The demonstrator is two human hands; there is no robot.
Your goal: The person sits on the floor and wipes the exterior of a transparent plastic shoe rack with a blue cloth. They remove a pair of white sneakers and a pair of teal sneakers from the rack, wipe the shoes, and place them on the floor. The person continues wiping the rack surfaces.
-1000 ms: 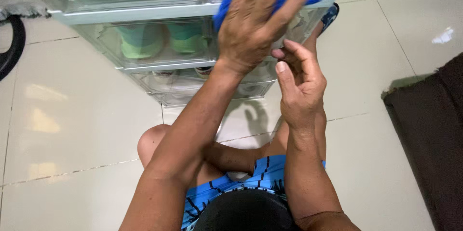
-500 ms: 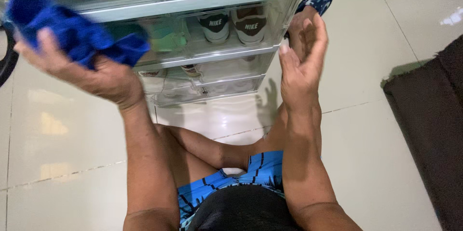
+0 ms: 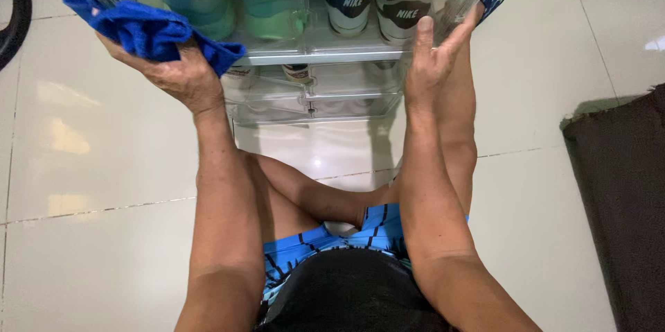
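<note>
A blue cloth [image 3: 149,27] was gripped in the left hand [image 3: 176,72] and pressed against the left front of the clear shoe boxes [image 3: 305,44]. The right hand [image 3: 429,62], fingers spread, was laid flat against their right side. Wiping appeared under way; a steady sweep across the front would be called for. The top box was cut off, and the lower shoes were hard to make out.

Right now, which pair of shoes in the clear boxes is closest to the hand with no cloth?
The dark-heeled pair, in the compartment the right hand presses. The green pair sits nearer the left hand gripping the blue cloth.
</note>
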